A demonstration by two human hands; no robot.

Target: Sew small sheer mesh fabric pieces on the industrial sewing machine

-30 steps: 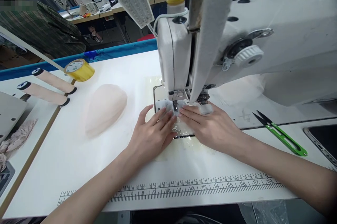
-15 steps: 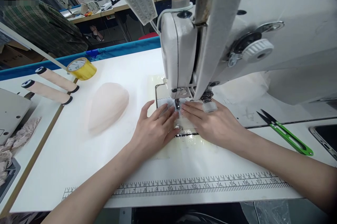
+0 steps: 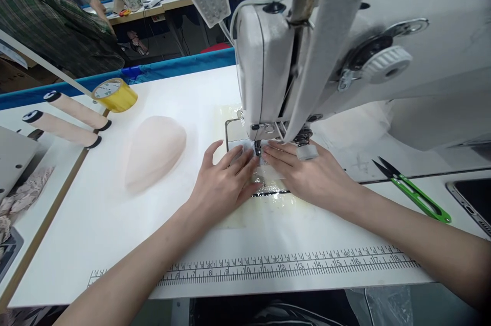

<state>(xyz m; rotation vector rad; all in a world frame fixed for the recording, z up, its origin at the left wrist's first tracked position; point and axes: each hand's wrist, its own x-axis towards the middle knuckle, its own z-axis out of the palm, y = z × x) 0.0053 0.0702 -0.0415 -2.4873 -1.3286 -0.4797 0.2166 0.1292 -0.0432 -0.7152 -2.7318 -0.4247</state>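
Observation:
My left hand (image 3: 224, 183) lies flat with fingers stretched out, pressing a small pale, see-through piece of fabric (image 3: 264, 175) onto the bed of a white sewing machine (image 3: 268, 60). My right hand (image 3: 307, 175) lies flat beside it on the same piece, fingertips close to the presser foot (image 3: 258, 148). A white guard (image 3: 307, 152) sits on one right finger. Both sets of fingertips almost meet just in front of the needle.
A stack of pale pink fabric pieces (image 3: 155, 149) lies to the left. Yellow tape roll (image 3: 114, 95) and two thread cones (image 3: 65, 119) stand at the far left. Green thread snips (image 3: 412, 190) lie to the right. A printed ruler (image 3: 268, 267) runs along the table's front. A person in a dark striped top (image 3: 57, 35) is behind.
Both hands have stayed flat on the fabric and crept slightly toward the needle; the view has shifted a little.

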